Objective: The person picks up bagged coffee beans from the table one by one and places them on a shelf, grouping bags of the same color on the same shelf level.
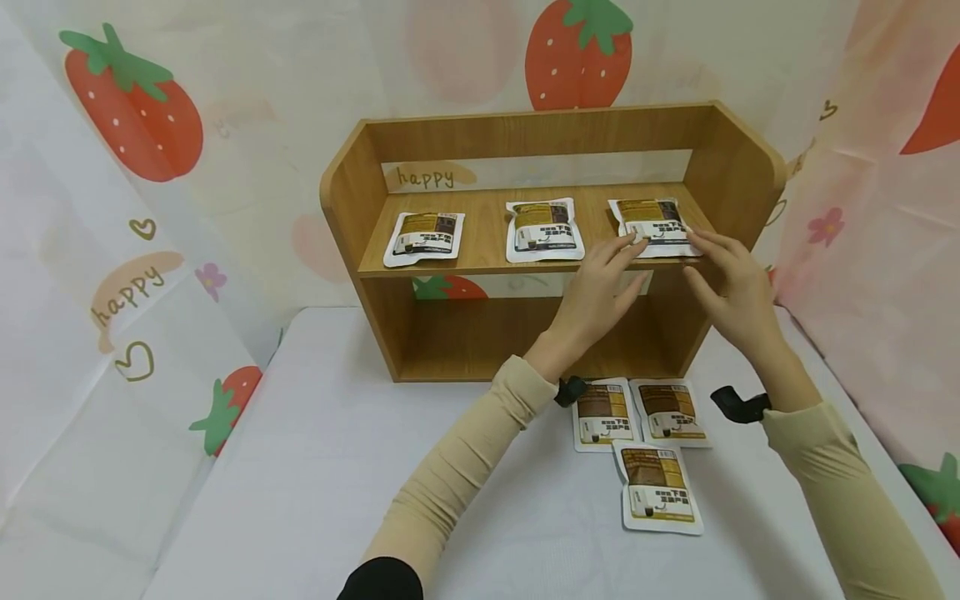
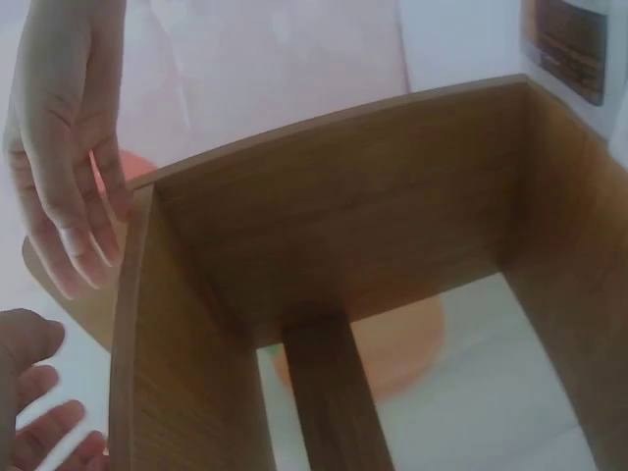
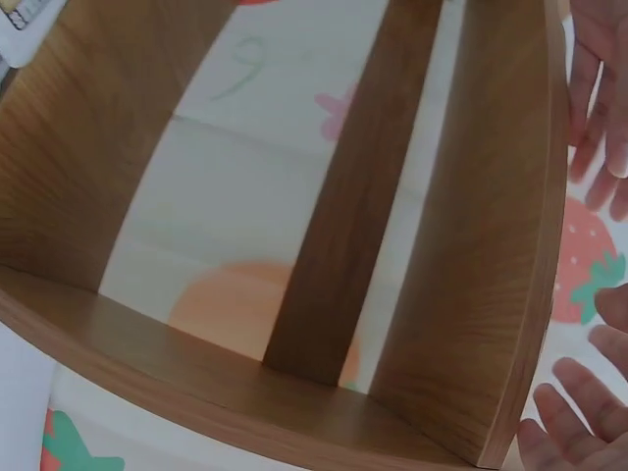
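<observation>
On the upper board of the wooden shelf (image 1: 480, 271), the right-hand flat packet (image 1: 651, 223), white with a brown and gold label, lies between both hands. My left hand (image 1: 597, 279) has its fingertips right at the packet's lower left corner. At its right edge is my right hand (image 1: 731, 292), fingers extended and thumb apart. In the left wrist view, the fingers of the right hand (image 2: 74, 167) hang relaxed beside the shelf board. Two similar packets, a middle one (image 1: 544, 231) and a left one (image 1: 425, 238), lie on the same board.
Three more packets lie on the white table (image 1: 315, 467) before the shelf: a left one (image 1: 604, 414), a right one (image 1: 670, 412) and a front one (image 1: 658, 487). The lower compartment (image 1: 480, 337) is under the forearms. A strawberry-print curtain (image 1: 300, 100) hangs behind.
</observation>
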`<state>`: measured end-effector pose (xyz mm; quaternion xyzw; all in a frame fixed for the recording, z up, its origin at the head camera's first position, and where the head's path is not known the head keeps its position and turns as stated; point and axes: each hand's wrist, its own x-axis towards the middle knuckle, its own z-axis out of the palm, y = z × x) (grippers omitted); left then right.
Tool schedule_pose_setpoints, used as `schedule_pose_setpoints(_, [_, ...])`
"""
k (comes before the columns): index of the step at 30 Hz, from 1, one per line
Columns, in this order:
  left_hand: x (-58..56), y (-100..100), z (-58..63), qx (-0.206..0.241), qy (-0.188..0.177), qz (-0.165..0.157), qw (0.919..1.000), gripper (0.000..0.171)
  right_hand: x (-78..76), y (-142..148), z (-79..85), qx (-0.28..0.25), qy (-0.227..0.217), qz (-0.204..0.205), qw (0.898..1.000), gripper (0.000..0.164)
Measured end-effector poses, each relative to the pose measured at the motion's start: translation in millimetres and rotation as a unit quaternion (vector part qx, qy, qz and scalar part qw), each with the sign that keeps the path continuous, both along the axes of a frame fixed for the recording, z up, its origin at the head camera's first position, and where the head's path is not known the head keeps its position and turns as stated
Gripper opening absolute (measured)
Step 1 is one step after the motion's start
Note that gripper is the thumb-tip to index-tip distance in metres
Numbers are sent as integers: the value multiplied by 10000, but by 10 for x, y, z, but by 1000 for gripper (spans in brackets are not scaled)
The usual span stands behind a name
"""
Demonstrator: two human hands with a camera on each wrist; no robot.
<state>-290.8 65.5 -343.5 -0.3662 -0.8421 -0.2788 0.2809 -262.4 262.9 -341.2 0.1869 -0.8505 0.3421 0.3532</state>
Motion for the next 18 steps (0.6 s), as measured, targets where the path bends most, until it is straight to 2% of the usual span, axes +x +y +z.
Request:
schedule_pose_setpoints(5, [30,-61,-103,223,393,-371,9983,39,81,-11,-69,-221,153,116,9996,43])
schedule_pose_setpoints(10, [112,-125,-253,291,538,-592,9964,38,180,-38,-182,-293,332,217,9988,45])
schedule_pose_setpoints(14, [191,-194,-414,353,310,-689,9965,39,259,-56,-294,-253,389,325,9984,49])
schedule_pose_setpoints(18, [269,-264,-562,575,-359,-756,9948,41,303,-51,-394,-179,297,394,9986,52])
